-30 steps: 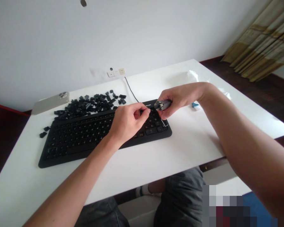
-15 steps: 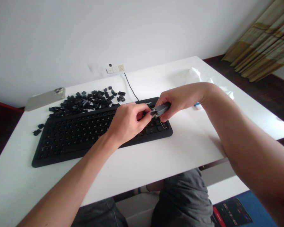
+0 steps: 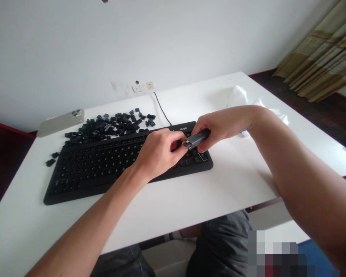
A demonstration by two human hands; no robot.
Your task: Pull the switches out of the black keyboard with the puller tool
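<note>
A black keyboard [image 3: 103, 165] lies on the white table, with most of its left part stripped of keycaps. Over its right end, my right hand [image 3: 212, 132] is closed around a dark grey hand tool [image 3: 196, 139] with a metallic near end. A thin bent wire [image 3: 202, 156] shows below that hand, above the keys. My left hand [image 3: 161, 152] is over the keyboard, thumb and forefinger pinched against the tool's near end. Whether something small is between those fingertips is hidden. Loose black keycaps [image 3: 103, 127] are heaped behind the keyboard.
A phone [image 3: 60, 122] lies at the table's back left. White crumpled plastic [image 3: 238, 96] sits at the right rear. A cable [image 3: 163, 109] runs from the keyboard to the wall sockets [image 3: 144, 86]. My legs are below the table's front edge [image 3: 187, 227].
The camera view has shifted slightly, so everything sits a little lower and further right. The tool has turned slightly in my right hand; both hands stay close together over the keyboard's right end.
</note>
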